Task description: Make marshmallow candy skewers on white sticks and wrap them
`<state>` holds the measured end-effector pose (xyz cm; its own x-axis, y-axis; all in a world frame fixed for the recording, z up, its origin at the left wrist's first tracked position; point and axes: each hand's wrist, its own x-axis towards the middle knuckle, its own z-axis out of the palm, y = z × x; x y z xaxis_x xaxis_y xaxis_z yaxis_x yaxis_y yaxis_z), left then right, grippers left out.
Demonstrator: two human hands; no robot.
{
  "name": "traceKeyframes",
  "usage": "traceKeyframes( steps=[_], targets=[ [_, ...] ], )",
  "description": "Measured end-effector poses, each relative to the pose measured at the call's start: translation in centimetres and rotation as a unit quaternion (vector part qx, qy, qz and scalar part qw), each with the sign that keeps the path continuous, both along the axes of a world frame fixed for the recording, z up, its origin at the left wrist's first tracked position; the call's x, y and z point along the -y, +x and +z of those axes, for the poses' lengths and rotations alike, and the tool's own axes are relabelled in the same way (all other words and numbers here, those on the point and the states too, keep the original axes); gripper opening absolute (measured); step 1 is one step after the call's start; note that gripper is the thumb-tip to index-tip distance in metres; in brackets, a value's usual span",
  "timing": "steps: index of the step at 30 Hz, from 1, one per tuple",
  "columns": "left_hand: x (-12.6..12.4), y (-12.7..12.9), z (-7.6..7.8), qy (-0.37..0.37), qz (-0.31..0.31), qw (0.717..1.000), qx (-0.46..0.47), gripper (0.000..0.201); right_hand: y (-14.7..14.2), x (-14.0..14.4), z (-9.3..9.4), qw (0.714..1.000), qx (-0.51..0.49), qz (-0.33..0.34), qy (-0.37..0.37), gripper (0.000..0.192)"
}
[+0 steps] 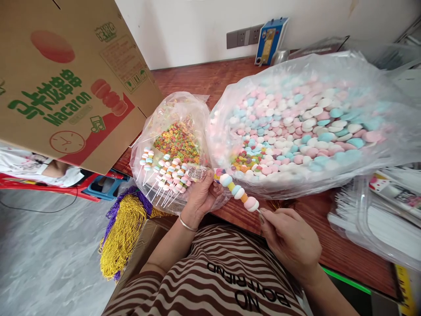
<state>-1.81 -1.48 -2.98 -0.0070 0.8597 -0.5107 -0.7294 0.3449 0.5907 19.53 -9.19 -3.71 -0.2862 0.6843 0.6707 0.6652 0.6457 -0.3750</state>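
Skewer [237, 192] of candy spanning both hands, above table edge [329, 245]: stick end pinched in right hand [289, 239], top end gripped by left hand [202, 195], beside bag [171, 149] of finished skewers.

Single head view, looking forward and down, close over wooden table [204, 79], wide-angle, wall behind.
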Motion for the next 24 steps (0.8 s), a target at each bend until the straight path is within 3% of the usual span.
traceKeyframes(
  steps=[3, 5, 8, 12, 15, 18, 21, 24],
  targets=[
    [0.1, -0.1, -0.3, 0.036, -0.003, 0.999, -0.004, 0.047, 0.0, -0.1, 0.2, 1.000, -0.004, 0.013, 0.025, 0.023],
    [0.1, -0.2, -0.6, 0.054, -0.004, 0.998, -0.013, 0.050, 0.0, 0.0, 0.3, 0.999, -0.029, 0.014, -0.001, 0.020],
    [0.0, -0.5, -0.9, 0.069, 0.015, 0.997, -0.044, 0.048, 0.1, 0.4, 0.6, 0.987, -0.103, 0.002, -0.124, 0.013],
    [-0.2, -1.1, -0.9, 0.095, 0.027, 0.992, -0.081, 0.046, 0.5, 0.8, 0.8, 0.927, -0.219, 0.015, -0.304, 0.017],
    [-0.3, -1.3, -0.7, 0.087, 0.013, 0.992, -0.092, 0.047, 0.5, 0.8, 0.8, 0.891, -0.258, 0.033, -0.372, 0.025],
    [-0.2, -1.3, -0.7, 0.070, 0.012, 0.992, -0.107, 0.048, 0.3, 0.8, 0.7, 0.913, -0.244, 0.013, -0.328, 0.020],
    [-0.2, -1.3, -0.7, 0.066, -0.006, 0.993, -0.099, 0.054, 0.1, 0.6, 0.5, 0.961, -0.180, -0.020, -0.208, 0.009],
    [-0.2, -1.4, -0.7, 0.059, -0.038, 0.995, -0.074, 0.058, 0.1, 0.3, 0.3, 0.987, -0.108, -0.030, -0.119, 0.009]
  ],
)
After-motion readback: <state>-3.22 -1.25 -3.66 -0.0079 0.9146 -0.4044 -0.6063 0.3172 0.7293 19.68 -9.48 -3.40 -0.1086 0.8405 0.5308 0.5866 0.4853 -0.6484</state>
